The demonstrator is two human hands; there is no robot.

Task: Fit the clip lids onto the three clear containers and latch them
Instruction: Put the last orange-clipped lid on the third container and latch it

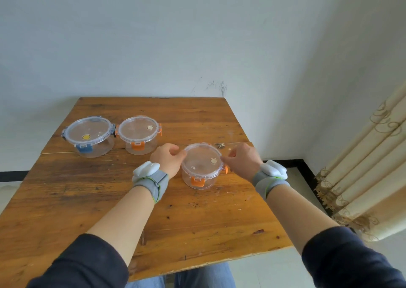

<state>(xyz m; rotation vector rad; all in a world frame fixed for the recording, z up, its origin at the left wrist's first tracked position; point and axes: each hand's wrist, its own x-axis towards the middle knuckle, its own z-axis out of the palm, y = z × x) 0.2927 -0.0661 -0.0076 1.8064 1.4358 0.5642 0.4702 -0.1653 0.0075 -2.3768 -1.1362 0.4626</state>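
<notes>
Three round clear containers stand on the wooden table, each with a lid on top. The large one with blue clips is at the far left, and an orange-clip one stands beside it. A smaller orange-clip container sits between my hands. My left hand presses its curled fingers against the lid's left edge. My right hand pinches at the lid's right edge. The front orange clip hangs down against the wall; the side clips are hidden by my fingers.
The table's right edge runs close to my right forearm, with floor beyond it. A cream curtain hangs at the right. A white wall stands behind the table's far edge. A crack crosses the tabletop near the containers.
</notes>
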